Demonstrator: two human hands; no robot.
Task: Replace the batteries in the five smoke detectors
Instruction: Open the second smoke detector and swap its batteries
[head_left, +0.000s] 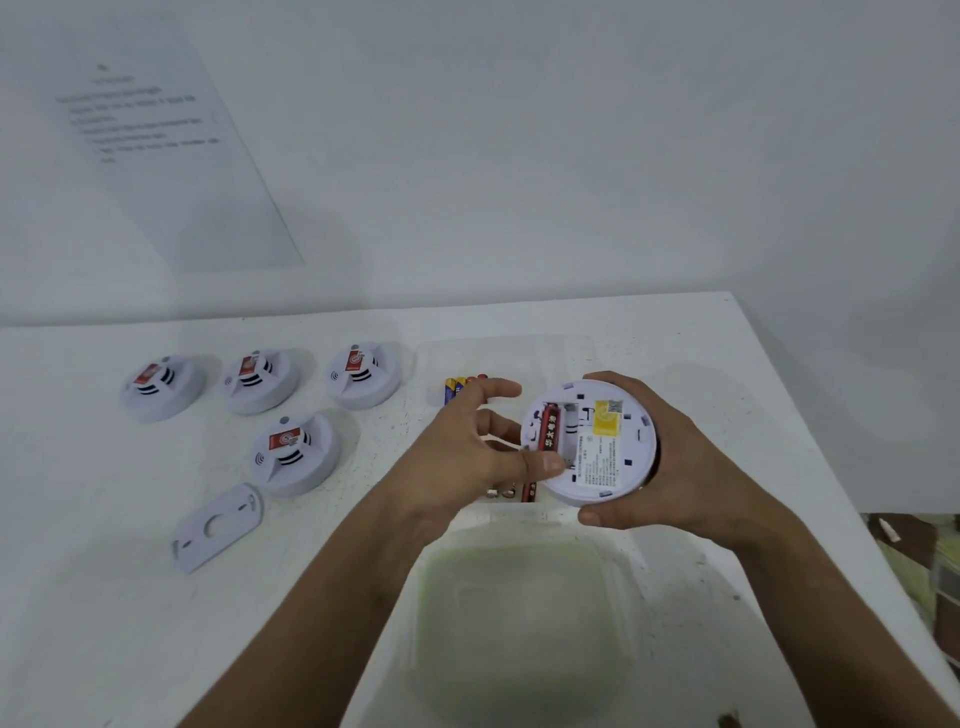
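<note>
Now the right hand (670, 467) cradles the smoke detector (589, 441).

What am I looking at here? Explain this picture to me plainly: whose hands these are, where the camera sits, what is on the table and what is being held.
There is no machine: a person works bare-handed, and the one camera is worn on their head, looking down.

The right hand holds a round white smoke detector turned underside up, with a red battery in its open compartment. The left hand has its thumb at the compartment's edge and holds nothing that I can see.

On the white table sit four more detectors, a flat white mounting plate, loose batteries in a clear tray, and nearer the person a clear container with a greenish rim.
</note>
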